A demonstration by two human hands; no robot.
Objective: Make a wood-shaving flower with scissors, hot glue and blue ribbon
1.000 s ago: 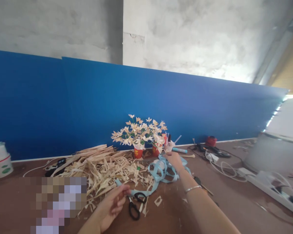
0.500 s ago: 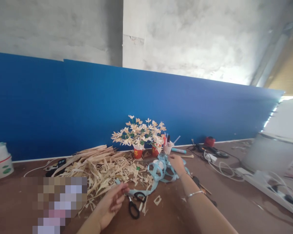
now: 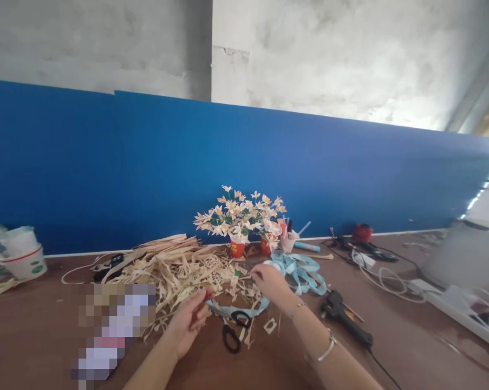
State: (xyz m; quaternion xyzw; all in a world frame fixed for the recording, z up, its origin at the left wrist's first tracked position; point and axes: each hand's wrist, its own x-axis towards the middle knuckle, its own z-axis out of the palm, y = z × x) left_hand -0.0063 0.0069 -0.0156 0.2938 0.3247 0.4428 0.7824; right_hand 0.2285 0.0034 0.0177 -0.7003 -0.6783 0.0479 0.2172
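Observation:
My left hand (image 3: 187, 323) hovers palm inward above the table's near part, thumb and fingertips pressed together; what they hold, if anything, is too small to make out. Just beyond those fingertips runs a light blue ribbon (image 3: 246, 312), and I cannot tell whether they touch it. My right hand (image 3: 272, 280) is over the straw scraps, fingers pinched, with anything in them hidden. Black-handled scissors (image 3: 231, 339) rest between my hands. More looped blue ribbon (image 3: 305, 271) is heaped right of my right hand. Pale straw strips (image 3: 175, 265) spread out beyond my left hand.
Straw flowers (image 3: 236, 216) stand in red cups (image 3: 237, 248) by the blue partition (image 3: 167, 162). A black glue gun (image 3: 344, 319) lies to the right, its cord trailing nearer. Farther right are a power strip (image 3: 463, 314) and white cables. A white tub (image 3: 27, 264) sits far left.
My right hand has left the ribbon heap, moving left and nearer to my left hand. The glue gun shows fully now. My view has shifted slightly to the left.

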